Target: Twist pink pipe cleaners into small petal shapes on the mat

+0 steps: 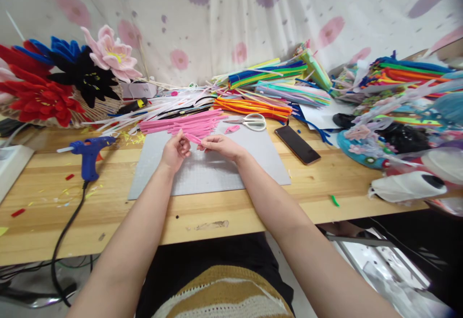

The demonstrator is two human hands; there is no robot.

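Wood-grained counter (231, 210): blue glue gun (91, 154) at left, black phone (297, 144) at right, white-handled scissors (253, 122) and fuzzy pink stems (184, 122) beyond hands; smooth grey mat (217, 168) beneath; soft pink petal-shaped piece (193, 138) between hands, fingers of left hand (176, 152) and right hand (221, 146) pinched narrowly on its opposite ends

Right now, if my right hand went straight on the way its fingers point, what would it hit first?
Your right hand would probably meet the fingers of your left hand first, just across the pink pipe-cleaner piece between them, though depth is hard to judge here.
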